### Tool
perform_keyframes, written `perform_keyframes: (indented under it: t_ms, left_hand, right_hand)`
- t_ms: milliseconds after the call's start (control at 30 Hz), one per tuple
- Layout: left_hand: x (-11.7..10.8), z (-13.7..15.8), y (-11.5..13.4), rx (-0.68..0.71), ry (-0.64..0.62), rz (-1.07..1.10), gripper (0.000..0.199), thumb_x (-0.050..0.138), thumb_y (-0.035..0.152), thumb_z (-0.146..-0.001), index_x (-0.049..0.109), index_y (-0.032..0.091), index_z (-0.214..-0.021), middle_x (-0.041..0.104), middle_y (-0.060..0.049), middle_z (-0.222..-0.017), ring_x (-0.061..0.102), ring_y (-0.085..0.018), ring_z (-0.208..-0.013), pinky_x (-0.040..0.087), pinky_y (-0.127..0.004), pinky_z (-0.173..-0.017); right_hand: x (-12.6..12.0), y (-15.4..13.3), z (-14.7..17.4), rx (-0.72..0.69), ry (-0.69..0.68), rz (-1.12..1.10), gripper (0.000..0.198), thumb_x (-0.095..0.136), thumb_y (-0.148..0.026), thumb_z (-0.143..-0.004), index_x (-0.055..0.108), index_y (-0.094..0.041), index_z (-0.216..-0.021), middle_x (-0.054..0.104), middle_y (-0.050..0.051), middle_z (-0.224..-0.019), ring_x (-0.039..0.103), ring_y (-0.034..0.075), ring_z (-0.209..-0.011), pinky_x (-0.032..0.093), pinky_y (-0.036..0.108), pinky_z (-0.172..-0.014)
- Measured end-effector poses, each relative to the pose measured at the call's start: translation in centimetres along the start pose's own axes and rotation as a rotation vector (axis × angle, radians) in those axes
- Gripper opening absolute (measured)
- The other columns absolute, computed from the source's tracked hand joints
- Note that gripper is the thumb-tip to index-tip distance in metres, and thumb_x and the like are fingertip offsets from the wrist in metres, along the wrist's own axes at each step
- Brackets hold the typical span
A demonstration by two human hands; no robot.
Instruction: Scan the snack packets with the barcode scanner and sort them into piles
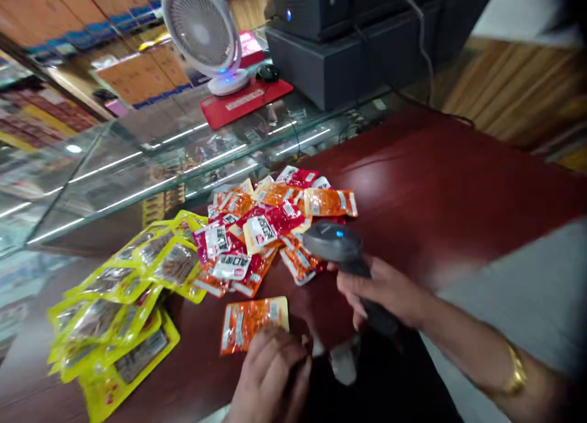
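My right hand (380, 288) is wrapped round the handle of a dark grey barcode scanner (334, 242), whose head shows a small blue light and hangs over the pile's right side. My left hand (273, 374) is at the bottom middle, fingers curled. Its knuckles overlap the lower edge of a single orange snack packet (252, 319) lying flat; whether it pinches anything is hidden. Beyond, a heap of red and orange snack packets (263, 227) lies on the dark red table (394, 178). Left of it, yellow-edged snack packets (128, 282) overlap in a spread pile.
Behind the packets runs a glass display case (137, 160). On it stand a white fan (204, 32), a red mat (247, 102) with a black mouse (267, 73), and a large dark grey machine (330, 62) with a hanging cable. Boxes line the shelves at the back left.
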State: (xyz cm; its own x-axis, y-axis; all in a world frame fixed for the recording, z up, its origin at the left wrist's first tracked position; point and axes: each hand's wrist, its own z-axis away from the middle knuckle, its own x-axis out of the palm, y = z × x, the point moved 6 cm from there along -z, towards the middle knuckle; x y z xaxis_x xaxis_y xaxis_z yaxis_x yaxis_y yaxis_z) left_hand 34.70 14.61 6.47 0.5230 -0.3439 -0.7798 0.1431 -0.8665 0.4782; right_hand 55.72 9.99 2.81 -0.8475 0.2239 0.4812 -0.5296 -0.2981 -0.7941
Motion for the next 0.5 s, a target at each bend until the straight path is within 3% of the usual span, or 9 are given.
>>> perform_keyframes:
  t_ms: [100,267,400,500]
  left_hand:
    - [-0.3,-0.3,0.3,0.029,-0.01,0.007,0.021,0.061,0.013,-0.087,0.059,0.024,-0.106,0.072,-0.004,-0.088,0.069,-0.02,-0.083,0.057,-0.037,-0.081]
    - [0.1,0.8,1.3,0.191,0.088,0.019,0.016,0.063,0.02,-0.09,0.06,0.025,-0.105,0.07,-0.003,-0.09,0.066,-0.021,-0.087,0.053,-0.039,-0.085]
    - [0.4,4.7,3.7,0.233,0.126,0.144,0.009,0.057,0.023,-0.095,0.061,0.027,-0.102,0.071,-0.003,-0.092,0.066,-0.02,-0.088,0.053,-0.04,-0.084]
    - [3.2,9.0,4.0,0.093,-0.005,0.264,0.016,0.05,0.031,-0.099,0.063,0.026,-0.107,0.072,-0.005,-0.1,0.067,-0.02,-0.096,0.054,-0.038,-0.09]
  right_hand:
    - [-0.7,-1.5,2.4,-0.157,0.081,0.115,0.044,0.083,-0.051,-0.078,0.059,-0.02,-0.099,0.054,-0.009,-0.063,0.049,0.007,-0.044,0.056,0.024,-0.047]
    - [-3.7,-1.8,6.8,-0.258,0.282,0.319,0.032,0.083,-0.039,-0.082,0.061,-0.02,-0.095,0.056,-0.005,-0.062,0.052,0.009,-0.047,0.048,0.019,-0.044]
    - [-4.1,-0.5,8.7,-0.288,0.337,0.341,0.03,0.082,-0.037,-0.085,0.058,-0.02,-0.081,0.057,-0.003,-0.065,0.052,0.009,-0.05,0.05,0.021,-0.047]
    - [-3.3,-0.1,9.4,-0.341,0.395,0.346,0.031,0.082,-0.033,-0.085,0.054,-0.021,-0.08,0.059,-0.003,-0.064,0.053,0.009,-0.051,0.052,0.022,-0.051]
